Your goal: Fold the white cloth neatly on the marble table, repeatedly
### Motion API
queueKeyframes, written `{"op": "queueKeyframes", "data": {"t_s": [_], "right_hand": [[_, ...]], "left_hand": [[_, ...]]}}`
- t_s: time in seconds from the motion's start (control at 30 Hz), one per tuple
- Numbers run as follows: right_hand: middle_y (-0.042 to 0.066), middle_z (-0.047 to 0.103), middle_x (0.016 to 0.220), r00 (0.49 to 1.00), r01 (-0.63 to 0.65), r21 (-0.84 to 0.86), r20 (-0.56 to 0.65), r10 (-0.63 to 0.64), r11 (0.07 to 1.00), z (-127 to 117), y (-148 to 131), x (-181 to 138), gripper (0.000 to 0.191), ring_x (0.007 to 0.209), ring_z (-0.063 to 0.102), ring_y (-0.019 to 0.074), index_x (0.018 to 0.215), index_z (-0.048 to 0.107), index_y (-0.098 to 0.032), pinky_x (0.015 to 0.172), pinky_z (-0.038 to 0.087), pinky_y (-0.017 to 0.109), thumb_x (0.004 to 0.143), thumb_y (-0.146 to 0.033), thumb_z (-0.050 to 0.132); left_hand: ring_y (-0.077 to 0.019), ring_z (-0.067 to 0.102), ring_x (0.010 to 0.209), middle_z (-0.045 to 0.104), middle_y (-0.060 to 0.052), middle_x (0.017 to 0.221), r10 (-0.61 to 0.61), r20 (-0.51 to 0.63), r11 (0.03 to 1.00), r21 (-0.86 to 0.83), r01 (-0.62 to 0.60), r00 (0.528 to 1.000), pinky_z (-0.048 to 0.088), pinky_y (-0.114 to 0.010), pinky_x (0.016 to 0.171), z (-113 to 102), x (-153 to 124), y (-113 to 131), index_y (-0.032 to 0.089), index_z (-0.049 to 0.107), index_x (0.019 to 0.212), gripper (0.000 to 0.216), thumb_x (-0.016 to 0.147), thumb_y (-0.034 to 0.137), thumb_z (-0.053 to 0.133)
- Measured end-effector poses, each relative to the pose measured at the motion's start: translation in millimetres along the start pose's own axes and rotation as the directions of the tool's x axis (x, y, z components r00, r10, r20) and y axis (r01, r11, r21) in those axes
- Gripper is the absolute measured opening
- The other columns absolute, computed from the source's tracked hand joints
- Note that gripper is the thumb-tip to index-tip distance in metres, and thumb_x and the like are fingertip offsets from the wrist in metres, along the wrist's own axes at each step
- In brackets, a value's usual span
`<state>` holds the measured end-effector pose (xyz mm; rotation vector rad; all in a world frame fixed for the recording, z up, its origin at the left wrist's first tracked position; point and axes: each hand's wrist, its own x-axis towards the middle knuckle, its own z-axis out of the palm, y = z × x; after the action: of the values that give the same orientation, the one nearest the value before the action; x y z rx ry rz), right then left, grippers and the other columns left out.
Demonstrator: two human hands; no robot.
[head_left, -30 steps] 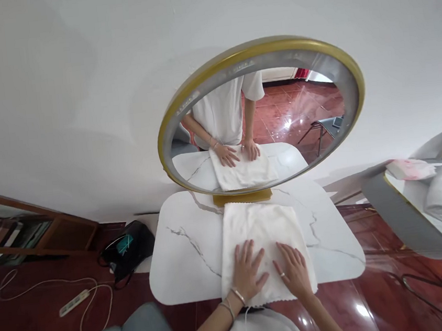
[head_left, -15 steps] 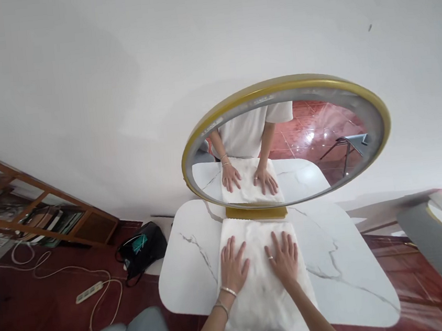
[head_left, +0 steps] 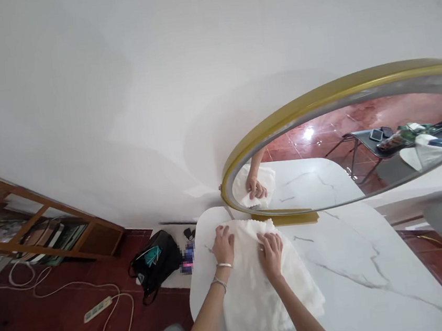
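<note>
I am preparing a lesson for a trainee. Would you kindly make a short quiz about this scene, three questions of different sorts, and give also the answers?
1. True or false: the left hand and the right hand both touch the white cloth.
2. Where does the power strip lie?
a) on the table
b) on the red floor
c) on the shelf
3. Fill in the colour: the mirror frame is ____.

Key: 1. True. 2. b. 3. Gold.

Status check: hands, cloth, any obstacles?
Left hand and right hand curled on white cloth. Cloth lies on marbled table. Gold mirror base near cloth's far edge.
</note>
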<state>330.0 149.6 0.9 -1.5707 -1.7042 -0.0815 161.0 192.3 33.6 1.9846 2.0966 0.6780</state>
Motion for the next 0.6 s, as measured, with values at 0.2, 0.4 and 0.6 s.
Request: {"op": "queueKeyframes", "data": {"t_s": [0.2,0.4,0.6], "right_hand": [[0.015,0.050,0.128,0.983,0.040,-0.138,0.181,-0.015,0.990,38.5,-16.8,32.8,0.048,0.131,0.032,0.0271,0.137,0.043,-0.016,0.108,0.029,0.052,0.090,-0.019,0.034],[0.019,0.052,0.133,0.961,-0.085,-0.285,0.230,0.154,0.955,68.9,-25.2,62.2,0.047,0.132,0.034,0.0313,0.132,0.051,-0.009,0.107,0.024,0.054,0.094,-0.028,0.031],[0.020,0.066,0.111,0.895,-0.227,-0.368,0.287,0.342,0.902,96.9,-22.7,86.7,0.043,0.108,0.056,0.0335,0.118,0.065,-0.012,0.097,0.034,0.052,0.090,-0.018,0.033]], "left_hand": [[-0.0227,0.056,0.112,0.058,-0.009,0.124,0.069,-0.031,0.997,-0.020,-0.069,0.997,0.050,-0.040,0.092,6.2,40.3,-33.6,0.022,0.061,0.116,0.039,0.090,0.012,0.034],[-0.0260,0.029,0.140,0.042,-0.007,0.147,0.349,0.059,0.936,0.035,-0.351,0.935,0.025,-0.054,0.113,22.9,62.2,-35.7,0.021,0.042,0.139,0.047,0.094,0.026,0.034],[-0.0275,0.038,0.135,0.049,-0.008,0.141,0.342,0.140,0.934,0.060,-0.353,0.929,0.025,-0.052,0.113,23.9,94.9,-34.6,0.022,0.047,0.137,0.046,0.095,0.037,0.034]]}}
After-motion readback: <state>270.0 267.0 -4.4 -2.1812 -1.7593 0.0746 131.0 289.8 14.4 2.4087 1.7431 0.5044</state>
